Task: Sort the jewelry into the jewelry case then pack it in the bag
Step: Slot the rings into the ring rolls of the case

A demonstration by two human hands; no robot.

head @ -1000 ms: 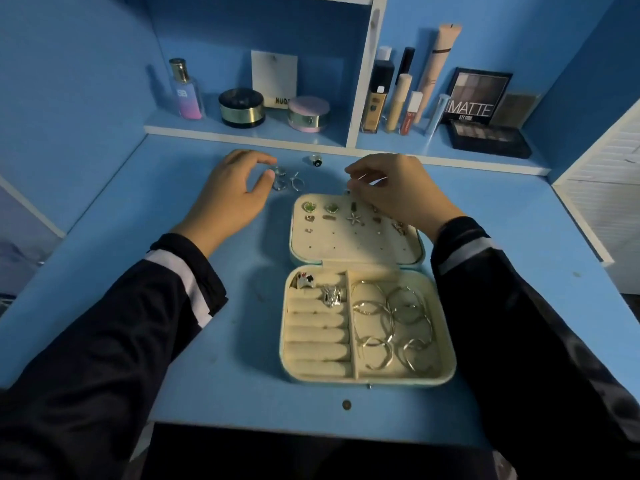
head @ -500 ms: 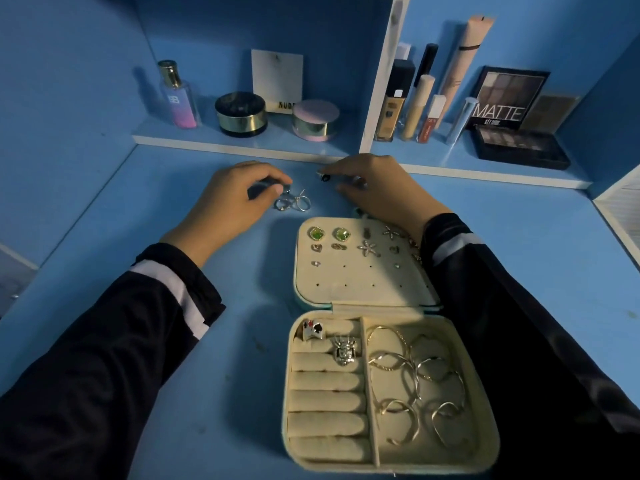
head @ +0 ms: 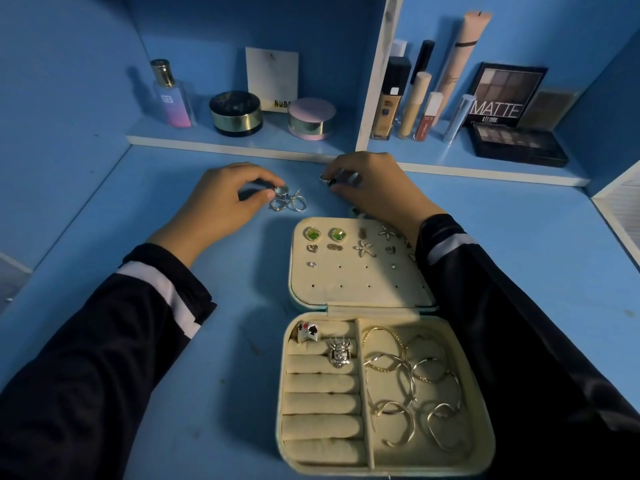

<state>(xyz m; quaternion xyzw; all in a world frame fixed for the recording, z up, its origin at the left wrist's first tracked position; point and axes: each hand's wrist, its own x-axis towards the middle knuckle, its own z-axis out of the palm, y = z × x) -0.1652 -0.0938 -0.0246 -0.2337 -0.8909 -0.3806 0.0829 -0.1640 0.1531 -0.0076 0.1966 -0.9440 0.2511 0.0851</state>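
A cream jewelry case (head: 292,403) lies open on the blue desk. Its lid panel (head: 360,285) holds several earrings. Two rings (head: 337,353) sit in the ring rolls, and several bangles (head: 412,386) fill the right compartment. Beyond the case, my left hand (head: 221,206) pinches a silver ring (head: 281,190) between thumb and fingertips. Loose silver rings (head: 289,203) lie on the desk just beside it. My right hand (head: 370,188) pinches a ring with a dark stone (head: 329,181) near the shelf edge. No bag is in view.
A low shelf (head: 242,147) runs along the back, split by a white divider (head: 375,81). It carries a perfume bottle (head: 171,95), two round jars (head: 273,116), makeup tubes (head: 415,102) and eyeshadow palettes (head: 512,133). Blue walls close both sides.
My view has tilted down and closer, so the case sits nearer. My left fingers have closed on a ring from the loose pile. My right hand moved from the lid to the dark-stone ring.
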